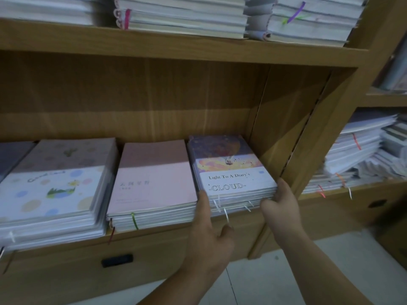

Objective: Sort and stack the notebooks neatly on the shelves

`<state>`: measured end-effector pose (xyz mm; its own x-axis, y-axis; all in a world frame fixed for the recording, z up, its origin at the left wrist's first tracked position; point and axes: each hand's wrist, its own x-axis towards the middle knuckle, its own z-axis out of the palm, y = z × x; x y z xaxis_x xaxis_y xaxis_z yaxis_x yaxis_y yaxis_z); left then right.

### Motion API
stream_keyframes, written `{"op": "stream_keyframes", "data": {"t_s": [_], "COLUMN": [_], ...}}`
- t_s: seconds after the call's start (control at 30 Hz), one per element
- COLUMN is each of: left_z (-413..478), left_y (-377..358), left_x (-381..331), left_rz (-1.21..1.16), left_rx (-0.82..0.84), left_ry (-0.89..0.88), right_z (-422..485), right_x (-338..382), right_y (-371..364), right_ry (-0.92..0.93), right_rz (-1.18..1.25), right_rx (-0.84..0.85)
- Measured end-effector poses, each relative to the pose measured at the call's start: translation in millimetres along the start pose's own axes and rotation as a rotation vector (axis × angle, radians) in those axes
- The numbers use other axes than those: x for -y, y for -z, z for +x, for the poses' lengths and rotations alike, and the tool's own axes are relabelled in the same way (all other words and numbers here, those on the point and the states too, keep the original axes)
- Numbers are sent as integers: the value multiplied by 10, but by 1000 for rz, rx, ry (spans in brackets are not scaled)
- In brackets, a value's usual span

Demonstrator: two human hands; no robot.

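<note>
A stack of notebooks (233, 172) with a "Light To A Diary's CLOUD" cover lies at the right end of the middle shelf (167, 233). My left hand (209, 236) lies against the stack's front left corner, fingers straight along its side. My right hand (283, 201) grips the front right corner, fingers curled round the edge next to the shelf's side wall. A pink-covered stack (154, 181) lies just to the left, and beyond it a stack with a dotted pastel cover (57, 183).
The shelf above (176, 47) holds several tall stacks of notebooks. A neighbouring shelf unit on the right carries untidy piles (361, 155). Below the middle shelf is a wooden front with a dark handle slot (117, 260). Pale floor tiles show underneath.
</note>
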<state>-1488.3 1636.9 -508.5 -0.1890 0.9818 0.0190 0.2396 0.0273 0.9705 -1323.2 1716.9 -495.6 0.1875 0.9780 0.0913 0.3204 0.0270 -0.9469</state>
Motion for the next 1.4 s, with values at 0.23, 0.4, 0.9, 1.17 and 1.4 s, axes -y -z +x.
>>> {"op": "stream_keyframes", "data": {"t_s": [0.23,0.4,0.9,1.17,1.4], "left_z": [46,49,38,53,-146], "left_y": [3,11,92,104,319], "left_x": [92,137,179,194,378], "left_rz": [13,38,41,47,89], "left_rx": [36,45,128,130,16], "left_ry": [-14,-27,-30,-36,-26], "right_z": [25,48,80,98,-87], "right_x": [-139,-214,-292,-284,-39], "right_y": [-4,35,3,-10,142], "right_ry": [32,64,86,53,27], "right_rz": [-69,-87,-224,-218,-520], "right_rx": [65,83,-24,-55,-145]}}
